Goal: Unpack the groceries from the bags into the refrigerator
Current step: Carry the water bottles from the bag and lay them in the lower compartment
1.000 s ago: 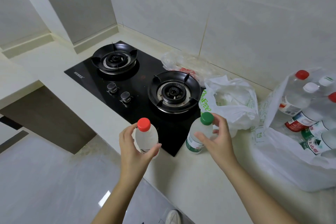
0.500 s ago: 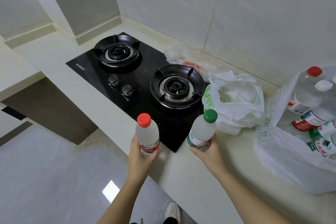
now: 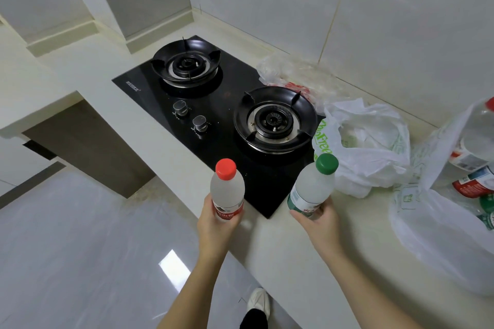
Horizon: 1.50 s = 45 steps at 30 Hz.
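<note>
My left hand grips a clear water bottle with a red cap by its lower part, upright over the counter's front edge. My right hand grips a second clear bottle with a green cap, tilted a little to the right, above the counter beside the stove. At the right edge a big clear plastic bag holds several more bottles. A white plastic bag with green print lies crumpled behind my right hand. No refrigerator is in view.
A black two-burner gas stove is set into the pale counter, with two knobs at its front. A crumpled clear bag with something red in it lies against the tiled wall. Glossy grey floor lies to the left; my shoe shows below.
Both hands slid down from the bottle tops to the lower parts and lifted the bottles off the counter. The view shifted slightly left, so less of the big bag shows.
</note>
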Tool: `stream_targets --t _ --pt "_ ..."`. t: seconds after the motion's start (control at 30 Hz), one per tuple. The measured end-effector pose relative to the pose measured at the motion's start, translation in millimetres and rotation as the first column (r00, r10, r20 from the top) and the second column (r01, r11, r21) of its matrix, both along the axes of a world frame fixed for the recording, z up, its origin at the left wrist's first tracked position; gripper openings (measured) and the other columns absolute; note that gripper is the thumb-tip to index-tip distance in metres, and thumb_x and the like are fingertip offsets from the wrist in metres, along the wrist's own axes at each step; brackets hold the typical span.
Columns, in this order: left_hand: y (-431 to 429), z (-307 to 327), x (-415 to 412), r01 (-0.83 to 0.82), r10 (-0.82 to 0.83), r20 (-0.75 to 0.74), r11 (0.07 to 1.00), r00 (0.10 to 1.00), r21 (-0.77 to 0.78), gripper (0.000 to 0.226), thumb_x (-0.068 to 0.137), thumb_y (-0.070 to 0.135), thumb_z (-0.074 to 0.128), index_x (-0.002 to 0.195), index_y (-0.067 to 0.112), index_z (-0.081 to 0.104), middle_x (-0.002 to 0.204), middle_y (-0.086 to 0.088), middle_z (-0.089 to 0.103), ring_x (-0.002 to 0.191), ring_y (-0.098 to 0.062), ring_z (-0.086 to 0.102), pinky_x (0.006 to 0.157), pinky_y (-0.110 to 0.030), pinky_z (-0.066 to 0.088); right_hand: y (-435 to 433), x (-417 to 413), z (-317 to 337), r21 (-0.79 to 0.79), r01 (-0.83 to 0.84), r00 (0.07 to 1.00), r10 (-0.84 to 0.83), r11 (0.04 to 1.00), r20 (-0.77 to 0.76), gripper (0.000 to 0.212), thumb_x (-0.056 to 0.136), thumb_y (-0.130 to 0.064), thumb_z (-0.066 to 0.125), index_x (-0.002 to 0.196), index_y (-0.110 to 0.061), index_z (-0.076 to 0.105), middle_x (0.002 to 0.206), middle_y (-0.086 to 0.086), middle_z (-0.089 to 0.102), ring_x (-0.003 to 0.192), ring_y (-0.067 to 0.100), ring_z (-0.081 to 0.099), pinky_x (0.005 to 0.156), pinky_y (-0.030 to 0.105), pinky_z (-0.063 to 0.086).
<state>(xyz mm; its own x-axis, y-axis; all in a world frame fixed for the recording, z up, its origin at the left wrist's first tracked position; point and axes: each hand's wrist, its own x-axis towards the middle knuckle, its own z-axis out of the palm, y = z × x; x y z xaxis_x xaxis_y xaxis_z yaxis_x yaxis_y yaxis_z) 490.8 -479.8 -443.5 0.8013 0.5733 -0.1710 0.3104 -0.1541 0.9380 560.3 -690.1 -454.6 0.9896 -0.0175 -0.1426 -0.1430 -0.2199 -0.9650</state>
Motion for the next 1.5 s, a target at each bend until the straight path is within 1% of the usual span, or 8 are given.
stream_targets --t 0.2,0.37,0.53,0.7,0.93,1.07,1.27,1.5 --pt "7.3 14.4 -27.3 -0.100 0.103 0.054 0.993 0.993 -0.061 0.063 0.073 0.016 0.084 0.110 0.051 0.047 0.103 0.035 0.060 0.097 0.014 0.058 0.069 -0.005 0.047 23.0 -7.9 25.2 0.026 0.021 0.998 -0.023 0.999 0.053 0.054 0.067 -0.002 0.086 0.105 -0.027 0.058 0.096 -0.020 0.071 0.092 0.004 0.069 0.084 0.028 0.051" --pt "26.8 26.2 -62.8 -0.234 0.246 0.072 0.962 0.967 -0.137 0.063 0.071 0.024 0.085 0.122 0.038 0.050 0.114 0.019 0.063 0.104 -0.007 0.063 0.077 -0.014 0.050 61.1 -16.3 35.1 0.062 -0.028 0.996 0.023 0.998 0.081 0.058 0.066 0.000 0.087 0.109 -0.027 0.058 0.101 -0.012 0.073 0.098 0.010 0.070 0.088 0.032 0.053" --pt "67.3 40.0 -103.8 -0.403 0.419 0.084 0.902 0.904 -0.155 0.058 0.073 0.021 0.084 0.118 0.038 0.052 0.110 0.021 0.064 0.100 -0.001 0.063 0.071 -0.009 0.049 109.4 -44.2 34.8 0.102 -0.187 0.981 0.181 0.977 0.066 0.066 0.069 0.005 0.084 0.125 -0.012 0.055 0.116 -0.001 0.069 0.107 0.014 0.067 0.093 0.030 0.053" --pt "108.7 52.7 -162.5 -0.549 0.566 0.105 0.822 0.818 -0.155 0.054 0.073 0.019 0.084 0.118 0.030 0.055 0.104 0.024 0.065 0.093 0.010 0.062 0.067 -0.007 0.049 162.6 -87.3 42.9 0.085 -0.341 0.940 0.337 0.936 0.053 0.059 0.070 0.005 0.082 0.113 -0.026 0.057 0.109 -0.014 0.070 0.104 0.004 0.066 0.087 0.017 0.051" --pt "151.1 72.9 -262.7 -0.720 0.727 0.123 0.686 0.675 -0.103 0.051 0.072 0.019 0.085 0.115 0.025 0.057 0.106 0.016 0.067 0.094 0.001 0.064 0.066 -0.009 0.048 240.9 -148.2 73.6 0.024 -0.531 0.846 0.528 0.847 0.066 0.058 0.070 -0.013 0.086 0.118 -0.026 0.055 0.109 -0.014 0.066 0.092 -0.006 0.064 0.073 0.007 0.049" --pt "173.6 101.1 -313.7 -0.785 0.778 0.171 0.619 0.605 -0.039 0.048 0.070 0.023 0.086 0.108 0.030 0.057 0.102 0.017 0.067 0.095 -0.012 0.066 0.069 -0.016 0.049 287.7 -186.1 101.1 0.049 -0.670 0.739 0.660 0.741 0.131 0.059 0.069 -0.018 0.088 0.115 -0.035 0.054 0.108 -0.018 0.064 0.098 0.000 0.064 0.080 0.018 0.053" --pt "186.6 149.2 -383.3 -0.887 0.835 0.307 0.455 0.456 0.080 0.056 0.070 0.022 0.085 0.102 0.054 0.051 0.101 0.027 0.063 0.094 0.009 0.060 0.070 -0.007 0.049 354.2 -246.5 145.9 0.103 -0.871 0.488 0.828 0.480 0.276 0.054 0.073 -0.007 0.084 0.118 -0.017 0.057 0.109 -0.010 0.065 0.104 0.010 0.062 0.080 0.021 0.053" --pt "181.9 169.3 -440.3 -0.993 0.925 0.362 0.112 0.119 0.039 0.060 0.070 0.026 0.084 0.121 0.029 0.054 0.106 0.024 0.060 0.094 0.020 0.055 0.070 0.003 0.041 416.0 -301.1 173.5 0.152 -0.967 0.243 0.914 0.204 0.326 0.053 0.073 -0.003 0.082 0.115 -0.024 0.058 0.114 -0.004 0.065 0.101 0.001 0.064 0.079 0.019 0.055"
